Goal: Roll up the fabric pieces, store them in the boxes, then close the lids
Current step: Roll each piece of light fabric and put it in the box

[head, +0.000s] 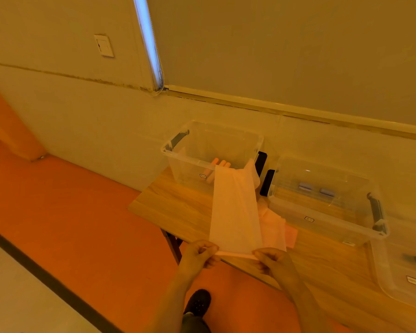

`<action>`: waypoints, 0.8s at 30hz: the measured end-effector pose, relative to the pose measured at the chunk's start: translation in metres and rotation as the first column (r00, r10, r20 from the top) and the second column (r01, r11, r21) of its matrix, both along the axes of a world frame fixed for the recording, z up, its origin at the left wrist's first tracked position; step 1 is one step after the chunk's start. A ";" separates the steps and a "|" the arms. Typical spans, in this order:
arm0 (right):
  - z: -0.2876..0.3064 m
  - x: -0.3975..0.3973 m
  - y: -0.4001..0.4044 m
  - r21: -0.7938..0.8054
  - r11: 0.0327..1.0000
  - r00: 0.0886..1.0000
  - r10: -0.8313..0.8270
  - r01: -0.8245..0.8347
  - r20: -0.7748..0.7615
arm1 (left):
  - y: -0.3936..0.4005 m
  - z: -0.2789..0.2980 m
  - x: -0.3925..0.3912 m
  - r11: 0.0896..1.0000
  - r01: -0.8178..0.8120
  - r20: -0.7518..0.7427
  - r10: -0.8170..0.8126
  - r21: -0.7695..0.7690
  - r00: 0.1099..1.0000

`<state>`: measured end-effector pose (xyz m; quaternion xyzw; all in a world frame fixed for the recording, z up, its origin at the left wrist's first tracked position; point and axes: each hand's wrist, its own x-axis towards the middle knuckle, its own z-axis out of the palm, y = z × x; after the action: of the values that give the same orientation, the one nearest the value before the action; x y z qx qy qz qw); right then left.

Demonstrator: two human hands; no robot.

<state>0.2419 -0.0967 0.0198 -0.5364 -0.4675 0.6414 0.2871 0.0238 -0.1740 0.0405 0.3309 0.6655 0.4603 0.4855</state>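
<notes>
1. We pinch the thin, pale fabric strip (pixel 234 212) at its near end, left hand (pixel 198 254) and right hand (pixel 273 260) both gripping.
2. It drapes from the clear plastic box (pixel 190 150) holding pink rolls (pixel 220 163).
3. Everything sits on the wood-grain table (pixel 178 207).

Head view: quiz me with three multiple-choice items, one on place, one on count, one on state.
1. Where does the far end of the long pale pink fabric strip lie?
A. over the left clear plastic box's rim
B. on the floor
C. on the wall switch

2. How many hands hold the strip?
A. none
B. one
C. two

3. The left box is:
A. lidded
B. open-topped
C. overturned

Answers: 1 A, the strip drapes over its near rim. 2 C, the left hand and right hand pinch its rolled near edge. 3 B, pink rolls show inside, no lid on top.
</notes>
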 end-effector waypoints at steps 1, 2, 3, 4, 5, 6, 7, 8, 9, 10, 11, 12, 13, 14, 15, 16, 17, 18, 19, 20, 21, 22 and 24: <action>-0.001 0.001 0.001 0.002 1.000 1.000 0.003 -0.003 0.002 | 0.000 0.000 0.000 1.000 0.009 0.006 -0.009 -0.005 1.000; -0.002 0.003 0.002 0.004 1.000 1.000 0.010 -0.010 0.005 | 0.000 0.000 0.000 1.000 0.018 0.011 -0.018 -0.010 1.000; -0.003 0.004 0.003 0.006 1.000 1.000 0.023 -0.023 0.012 | 0.000 0.000 -0.001 1.000 0.025 0.013 -0.025 -0.015 1.000; -0.004 0.006 0.003 0.007 0.999 0.999 0.037 -0.037 0.015 | 0.000 -0.002 -0.002 0.999 0.032 0.013 -0.032 -0.021 0.999; -0.005 0.006 0.003 0.002 0.999 0.999 0.045 -0.045 0.013 | 0.000 -0.003 -0.002 0.999 0.038 0.012 -0.038 -0.027 0.999; -0.006 0.006 0.003 -0.009 0.999 0.999 0.041 -0.041 0.004 | 0.000 -0.004 -0.002 0.998 0.042 0.010 -0.042 -0.035 0.999; -0.006 0.005 0.003 -0.024 0.999 1.000 0.026 -0.027 -0.009 | 0.000 -0.005 -0.002 0.998 0.043 0.010 -0.043 -0.044 0.999; -0.007 0.005 0.003 -0.040 0.999 1.000 0.006 -0.007 -0.025 | 0.001 -0.005 -0.001 0.998 0.042 0.013 -0.041 -0.053 0.999; -0.008 0.004 0.003 -0.055 0.998 0.999 -0.015 0.013 -0.042 | 0.001 -0.006 0.000 0.998 0.039 0.023 -0.037 -0.058 0.999; -0.009 0.003 0.004 -0.069 0.997 0.998 -0.033 0.028 -0.060 | 0.002 -0.006 0.001 0.998 0.032 0.040 -0.029 -0.062 0.999; -0.009 0.003 0.004 -0.084 0.996 0.996 -0.047 0.041 -0.077 | 0.002 -0.006 0.002 0.998 0.023 0.065 -0.019 -0.063 0.998; -0.009 0.002 0.004 -0.096 0.994 0.994 -0.058 0.049 -0.090 | 0.003 -0.006 0.003 0.998 0.014 0.086 -0.008 -0.063 0.996; -0.009 0.001 0.004 -0.102 0.993 0.993 -0.067 0.057 -0.097 | 0.004 -0.006 0.003 0.998 0.006 0.097 0.000 -0.061 0.995; -0.008 0.001 0.003 -0.103 0.993 0.992 -0.074 0.064 -0.102 | 0.005 -0.005 0.003 0.998 -0.002 0.094 0.007 -0.058 0.996; -0.006 0.001 0.002 -0.100 0.993 0.991 -0.080 0.069 -0.112 | 0.006 -0.005 0.003 0.998 -0.009 0.084 0.014 -0.055 0.996; -0.005 0.000 0.001 -0.095 0.993 0.989 -0.082 0.071 -0.127 | 0.006 -0.004 0.003 0.999 -0.016 0.077 0.020 -0.048 0.997; -0.004 0.001 0.001 -0.089 0.994 0.988 -0.078 0.066 -0.136 | 0.006 -0.004 0.003 0.999 -0.020 0.072 0.023 -0.042 0.997; -0.003 0.000 0.001 -0.081 0.995 0.989 -0.069 0.059 -0.131 | 0.006 -0.003 0.003 0.999 -0.019 0.066 0.021 -0.037 0.998; -0.003 0.000 0.001 -0.073 0.996 0.992 -0.057 0.049 -0.113 | 0.006 -0.003 0.002 0.999 -0.012 0.055 0.014 -0.034 0.998; -0.003 0.000 0.002 -0.065 0.997 0.995 -0.042 0.036 -0.093 | 0.005 -0.004 0.002 1.000 -0.005 0.042 0.006 -0.031 0.999; -0.003 0.000 0.003 -0.060 0.998 0.997 -0.028 0.023 -0.076 | 0.005 -0.004 0.001 1.000 0.001 0.032 0.000 -0.025 0.999; -0.004 -0.001 0.003 -0.055 0.998 0.998 -0.014 0.011 -0.063 | 0.005 -0.005 0.000 1.000 0.005 0.026 -0.004 -0.018 1.000; -0.004 -0.001 0.005 -0.042 0.999 0.999 0.017 -0.019 -0.037 | 0.005 -0.005 -0.001 1.000 0.009 0.022 -0.008 -0.011 1.000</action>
<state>0.2413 -0.0917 0.0163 -0.5263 -0.4533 0.6634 0.2784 0.0224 -0.1686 0.0353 0.3260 0.6613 0.4582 0.4964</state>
